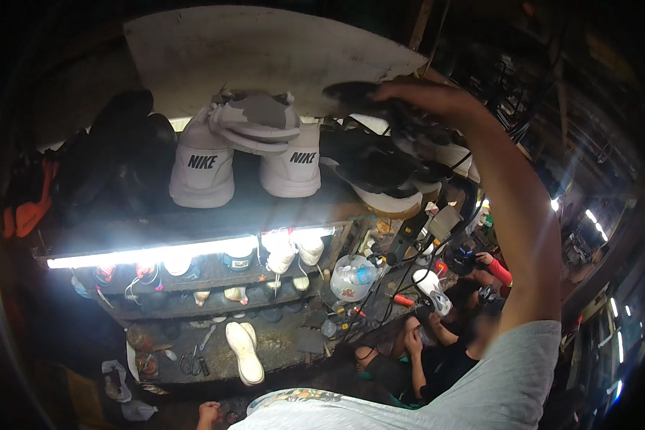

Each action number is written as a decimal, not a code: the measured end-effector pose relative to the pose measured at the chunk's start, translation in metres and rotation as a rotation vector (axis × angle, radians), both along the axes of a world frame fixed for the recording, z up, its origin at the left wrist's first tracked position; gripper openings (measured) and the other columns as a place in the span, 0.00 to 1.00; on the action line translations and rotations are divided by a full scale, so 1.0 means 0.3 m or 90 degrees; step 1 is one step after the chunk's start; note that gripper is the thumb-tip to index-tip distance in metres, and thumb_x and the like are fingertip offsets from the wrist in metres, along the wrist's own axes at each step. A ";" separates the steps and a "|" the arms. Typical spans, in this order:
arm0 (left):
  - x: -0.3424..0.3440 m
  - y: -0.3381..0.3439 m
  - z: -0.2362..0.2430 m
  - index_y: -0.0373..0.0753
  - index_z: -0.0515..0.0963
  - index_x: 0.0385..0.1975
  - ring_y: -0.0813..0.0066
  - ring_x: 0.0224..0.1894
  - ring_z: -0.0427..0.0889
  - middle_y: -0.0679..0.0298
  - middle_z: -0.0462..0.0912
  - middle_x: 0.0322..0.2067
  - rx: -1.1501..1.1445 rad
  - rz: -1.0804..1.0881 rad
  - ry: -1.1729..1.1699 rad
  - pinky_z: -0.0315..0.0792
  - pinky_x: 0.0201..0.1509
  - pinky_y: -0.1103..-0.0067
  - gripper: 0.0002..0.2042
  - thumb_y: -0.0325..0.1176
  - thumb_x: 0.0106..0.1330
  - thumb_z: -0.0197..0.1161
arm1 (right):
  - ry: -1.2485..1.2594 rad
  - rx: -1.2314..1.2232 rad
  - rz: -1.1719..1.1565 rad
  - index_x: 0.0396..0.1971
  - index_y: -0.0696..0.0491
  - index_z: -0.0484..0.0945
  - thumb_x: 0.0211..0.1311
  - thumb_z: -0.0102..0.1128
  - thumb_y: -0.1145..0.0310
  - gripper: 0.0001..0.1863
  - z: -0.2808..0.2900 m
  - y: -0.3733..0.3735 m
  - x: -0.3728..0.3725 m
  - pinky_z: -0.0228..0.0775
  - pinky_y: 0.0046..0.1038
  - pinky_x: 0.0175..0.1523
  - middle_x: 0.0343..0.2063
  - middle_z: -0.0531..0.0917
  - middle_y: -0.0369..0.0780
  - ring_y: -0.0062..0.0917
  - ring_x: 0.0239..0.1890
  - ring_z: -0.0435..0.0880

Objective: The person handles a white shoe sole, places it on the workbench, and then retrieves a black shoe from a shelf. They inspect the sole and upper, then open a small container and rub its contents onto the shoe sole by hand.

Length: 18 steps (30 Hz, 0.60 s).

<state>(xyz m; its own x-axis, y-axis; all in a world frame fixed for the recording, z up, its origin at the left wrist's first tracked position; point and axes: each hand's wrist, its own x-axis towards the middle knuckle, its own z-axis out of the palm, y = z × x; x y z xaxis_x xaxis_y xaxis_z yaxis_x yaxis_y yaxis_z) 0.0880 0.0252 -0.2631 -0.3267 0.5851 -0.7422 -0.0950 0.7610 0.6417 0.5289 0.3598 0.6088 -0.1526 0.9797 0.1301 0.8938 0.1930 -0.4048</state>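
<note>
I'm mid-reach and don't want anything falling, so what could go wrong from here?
The right hand is at a dark, blurred shoe-like item; its grip is unclear, so the item might slip.

A grey-and-white piece lies across the two white shoes; a bump could tip it off.

A dark shoe with a pale sole sits near the shelf's front edge; a knock might send it down.

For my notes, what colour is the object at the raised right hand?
The dark object at the right hand looks nearly black, seen in the head view.
</note>
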 end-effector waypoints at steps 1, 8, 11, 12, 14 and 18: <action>0.003 0.010 0.018 0.32 0.84 0.41 0.64 0.31 0.87 0.55 0.86 0.32 0.023 -0.022 0.017 0.83 0.35 0.69 0.06 0.25 0.68 0.64 | 0.015 0.057 0.055 0.66 0.40 0.73 0.55 0.63 0.36 0.39 0.026 -0.038 0.045 0.70 0.42 0.60 0.63 0.74 0.41 0.33 0.61 0.73; 0.193 0.197 0.690 0.36 0.77 0.59 0.70 0.44 0.85 0.59 0.86 0.45 0.193 -0.135 -0.241 0.80 0.46 0.70 0.19 0.38 0.73 0.64 | 0.534 0.292 0.226 0.67 0.63 0.65 0.62 0.64 0.55 0.39 -0.201 -0.552 0.246 0.72 0.18 0.24 0.47 0.80 0.49 0.25 0.28 0.82; 0.341 0.303 1.130 0.35 0.75 0.62 0.72 0.49 0.83 0.61 0.83 0.51 0.451 -0.309 -0.296 0.77 0.55 0.74 0.19 0.33 0.74 0.62 | 0.722 0.187 0.249 0.65 0.65 0.66 0.64 0.63 0.53 0.38 -0.450 -0.658 0.217 0.74 0.19 0.27 0.46 0.80 0.52 0.32 0.33 0.84; 0.375 0.324 1.250 0.36 0.74 0.63 0.70 0.56 0.81 0.60 0.83 0.54 0.579 -0.410 -0.230 0.75 0.61 0.72 0.20 0.33 0.74 0.62 | 0.496 0.163 0.414 0.63 0.64 0.69 0.62 0.65 0.53 0.37 -0.525 -0.664 0.193 0.76 0.23 0.34 0.47 0.80 0.51 0.34 0.37 0.84; 0.438 0.344 1.433 0.35 0.73 0.64 0.66 0.61 0.78 0.56 0.81 0.56 0.624 -0.554 -0.228 0.71 0.66 0.70 0.23 0.38 0.73 0.63 | 0.177 0.155 0.549 0.59 0.60 0.74 0.47 0.76 0.55 0.41 -0.672 -0.642 0.124 0.75 0.30 0.49 0.47 0.79 0.48 0.35 0.46 0.81; 0.553 0.372 1.542 0.32 0.63 0.68 0.66 0.61 0.76 0.53 0.76 0.61 0.596 -0.633 -0.277 0.70 0.67 0.69 0.30 0.42 0.74 0.63 | 0.136 -0.020 0.437 0.63 0.56 0.70 0.44 0.79 0.62 0.43 -1.076 -0.578 -0.123 0.71 0.38 0.61 0.51 0.74 0.48 0.38 0.55 0.77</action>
<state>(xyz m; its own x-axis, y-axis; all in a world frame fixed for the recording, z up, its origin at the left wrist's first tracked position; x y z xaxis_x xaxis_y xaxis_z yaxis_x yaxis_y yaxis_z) 0.2538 0.1369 0.1996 0.6505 0.7523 0.1043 -0.0992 -0.0520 0.9937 0.4921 0.1864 0.2862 -0.7101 0.6755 0.1985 0.4759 0.6683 -0.5717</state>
